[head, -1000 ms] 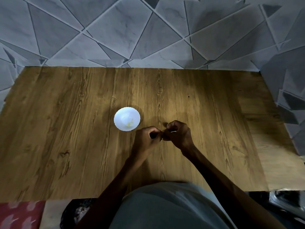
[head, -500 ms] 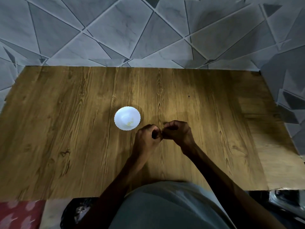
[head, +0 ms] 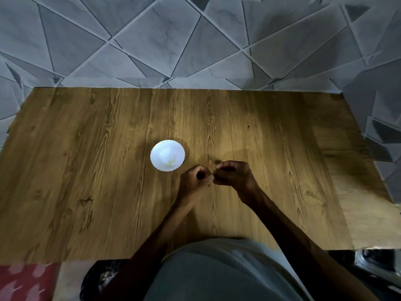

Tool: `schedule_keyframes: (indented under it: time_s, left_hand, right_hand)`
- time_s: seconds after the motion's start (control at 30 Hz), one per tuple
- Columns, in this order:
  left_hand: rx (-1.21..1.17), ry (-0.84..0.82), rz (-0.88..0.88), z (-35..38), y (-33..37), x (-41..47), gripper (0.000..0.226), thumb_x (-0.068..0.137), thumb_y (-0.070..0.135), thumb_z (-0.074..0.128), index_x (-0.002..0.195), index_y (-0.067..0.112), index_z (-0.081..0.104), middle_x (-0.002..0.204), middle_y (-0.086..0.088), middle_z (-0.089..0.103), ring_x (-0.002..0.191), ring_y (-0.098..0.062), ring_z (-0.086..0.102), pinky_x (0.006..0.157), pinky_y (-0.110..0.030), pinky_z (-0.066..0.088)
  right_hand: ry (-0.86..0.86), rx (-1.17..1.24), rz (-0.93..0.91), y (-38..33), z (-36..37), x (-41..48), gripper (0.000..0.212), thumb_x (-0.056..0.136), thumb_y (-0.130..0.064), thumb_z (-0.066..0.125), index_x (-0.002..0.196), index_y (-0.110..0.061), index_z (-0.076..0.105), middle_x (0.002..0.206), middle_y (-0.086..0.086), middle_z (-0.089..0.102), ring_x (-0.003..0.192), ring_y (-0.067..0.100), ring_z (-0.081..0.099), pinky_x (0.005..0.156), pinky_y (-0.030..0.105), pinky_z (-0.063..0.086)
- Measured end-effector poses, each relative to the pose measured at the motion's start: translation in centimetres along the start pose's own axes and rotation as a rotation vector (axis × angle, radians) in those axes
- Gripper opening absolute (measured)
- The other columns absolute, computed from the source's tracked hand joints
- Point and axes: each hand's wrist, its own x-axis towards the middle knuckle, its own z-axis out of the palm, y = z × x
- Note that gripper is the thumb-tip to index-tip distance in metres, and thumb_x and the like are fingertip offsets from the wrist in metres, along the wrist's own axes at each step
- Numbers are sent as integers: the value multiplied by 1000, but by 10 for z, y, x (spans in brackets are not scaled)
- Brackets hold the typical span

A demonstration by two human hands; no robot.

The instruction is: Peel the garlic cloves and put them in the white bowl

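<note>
Two hands meet over the wooden counter (head: 86,170), just right of the white bowl (head: 167,155) and a little nearer the person. The left hand (head: 195,179) lies closest to the bowl, close beside its near-right rim, and the right hand (head: 233,173) is on its far side from the bowl. Both have their fingers (head: 225,165) curled tight, and the two touch tip to tip. Whatever is pinched between them is hidden, so I cannot tell whether either hand grasps a clove. The bowl stands upright on the counter, with a few pale yellowish bits (head: 171,162) lying inside near its right wall. A dark speck (head: 248,126) marks the counter well right of the bowl and beyond it. Behind the bowl rises a grey tiled wall (head: 195,40) of triangles. Nearer than the bowl, a grey garment (head: 217,270) fills the lower edge, with a red patterned cloth (head: 21,283) to its left.
</note>
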Motion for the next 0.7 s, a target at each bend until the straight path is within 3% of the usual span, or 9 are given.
schedule_keyframes:
  time_s: [0.1, 0.2, 0.47, 0.7]
  left_hand:
    - [-287, -73, -169, 0, 0, 0, 19, 91, 11, 57, 76, 12, 67, 65, -2, 65, 64, -14, 60, 60, -27, 49]
    - [-467, -86, -266, -1, 2, 2, 23, 93, 8, 55, 74, 10, 67, 63, -5, 64, 65, -18, 58, 58, -25, 46]
    - [-454, -80, -267, -4, 6, 2, 18, 95, 8, 55, 83, 7, 67, 64, -5, 64, 62, -13, 60, 57, -21, 47]
    - [-559, -108, -409, -3, 5, 3, 16, 94, 10, 55, 85, 7, 67, 70, -6, 64, 70, -15, 59, 61, -24, 45]
  right_hand:
    - [-12, 58, 33, 1, -1, 1, 25, 87, -2, 69, 108, 9, 63, 99, 27, 69, 88, 33, 71, 77, 37, 61]
    - [-34, 67, 35, 1, -2, 2, 26, 87, -1, 68, 111, 8, 62, 103, 27, 68, 90, 30, 71, 76, 32, 59]
    - [-141, 18, -29, -1, -6, 1, 26, 89, -2, 66, 114, 4, 65, 106, 23, 69, 100, 33, 70, 86, 41, 59]
    - [-96, 34, 33, -4, -6, 6, 28, 87, -1, 68, 114, 3, 62, 102, 22, 70, 94, 30, 71, 78, 34, 60]
